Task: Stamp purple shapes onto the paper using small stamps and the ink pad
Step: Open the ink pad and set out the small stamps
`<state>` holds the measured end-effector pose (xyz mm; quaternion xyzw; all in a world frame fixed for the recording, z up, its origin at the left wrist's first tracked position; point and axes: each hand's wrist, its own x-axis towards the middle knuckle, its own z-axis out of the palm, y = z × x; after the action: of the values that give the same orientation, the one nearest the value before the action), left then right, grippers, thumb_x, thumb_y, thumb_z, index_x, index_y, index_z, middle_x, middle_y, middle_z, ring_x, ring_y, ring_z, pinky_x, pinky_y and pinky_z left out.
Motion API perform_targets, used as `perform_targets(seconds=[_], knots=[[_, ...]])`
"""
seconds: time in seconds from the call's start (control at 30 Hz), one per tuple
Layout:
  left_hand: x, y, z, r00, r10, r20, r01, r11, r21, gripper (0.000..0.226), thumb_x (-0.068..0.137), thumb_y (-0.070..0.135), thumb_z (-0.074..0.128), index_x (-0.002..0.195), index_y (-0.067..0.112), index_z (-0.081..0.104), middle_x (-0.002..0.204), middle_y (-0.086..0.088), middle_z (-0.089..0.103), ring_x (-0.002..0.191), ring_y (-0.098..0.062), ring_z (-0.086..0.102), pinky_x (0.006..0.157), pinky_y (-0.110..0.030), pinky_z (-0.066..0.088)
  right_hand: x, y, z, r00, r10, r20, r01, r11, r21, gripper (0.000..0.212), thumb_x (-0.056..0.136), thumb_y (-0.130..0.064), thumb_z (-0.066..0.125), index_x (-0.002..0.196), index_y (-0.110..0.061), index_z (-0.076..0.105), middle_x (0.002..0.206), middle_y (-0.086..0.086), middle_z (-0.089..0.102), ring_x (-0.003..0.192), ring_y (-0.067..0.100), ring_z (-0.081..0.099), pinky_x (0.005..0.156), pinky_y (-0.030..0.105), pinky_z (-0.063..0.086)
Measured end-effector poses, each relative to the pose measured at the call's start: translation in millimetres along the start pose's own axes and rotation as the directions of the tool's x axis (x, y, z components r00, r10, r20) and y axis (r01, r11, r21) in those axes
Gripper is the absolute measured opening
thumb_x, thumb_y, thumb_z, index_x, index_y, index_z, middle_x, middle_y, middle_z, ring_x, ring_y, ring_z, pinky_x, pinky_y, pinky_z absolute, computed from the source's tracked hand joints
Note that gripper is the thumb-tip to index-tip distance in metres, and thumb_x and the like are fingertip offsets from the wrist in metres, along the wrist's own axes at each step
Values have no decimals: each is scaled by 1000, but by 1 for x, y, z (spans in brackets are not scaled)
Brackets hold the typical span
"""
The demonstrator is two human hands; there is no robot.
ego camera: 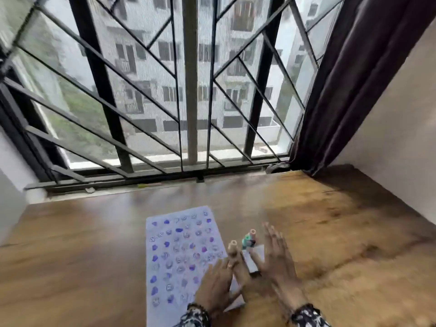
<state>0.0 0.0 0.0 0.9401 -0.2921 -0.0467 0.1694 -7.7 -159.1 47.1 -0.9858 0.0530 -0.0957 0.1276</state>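
- My right hand (274,257) is spread wide and flat, fingers fanned, holding nothing; it sits just right of the ink pad (252,260).
- My left hand (218,285) lies with fingers loosely open on the lower right corner of the paper (179,256); motion blur keeps me from telling whether it grips the tan wooden stamp (233,249) standing at its fingertips.
- The ink pad lies between my two hands, its long axis running away from me and slightly right; my right hand is the nearer one.
- Two more small stamps, a green one (246,239) and a tan-topped one (253,234), stand upright at the pad's far end.
- The paper, left of the pad, is already covered in rows of purple shapes, so I judge the job nearly done.
- All this rests on a brown wooden tabletop (94,256), set against a barred window (188,90) with a dark curtain (354,79) on the right.
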Motion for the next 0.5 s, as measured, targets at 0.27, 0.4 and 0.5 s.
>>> perform_targets(seconds=[0.27,0.4,0.5], knots=[[21,10,30,993,-118,12,119,989,-90,73,83,51,43,142,23,11,147,-2,31,123,-20,39,100,-35,32,-14,22,43,925,352,144,-372,917,143,105,71,-62,61,145,-12,7,155,16,10,142,30,12,116,40,14],[28,10,28,989,-144,10,143,970,-195,81,80,41,50,143,22,3,157,0,3,135,-17,30,106,-33,31,-20,18,51,937,332,110,-348,914,206,98,66,-49,72,141,-6,24,147,16,30,135,31,28,110,38,26],[29,11,27,986,-165,-15,157,963,-217,79,79,40,52,143,24,8,155,0,14,130,-21,39,103,-34,36,-22,21,51,951,289,110,-308,913,266,89,66,-39,76,136,-5,34,143,15,37,132,32,32,109,37,27]])
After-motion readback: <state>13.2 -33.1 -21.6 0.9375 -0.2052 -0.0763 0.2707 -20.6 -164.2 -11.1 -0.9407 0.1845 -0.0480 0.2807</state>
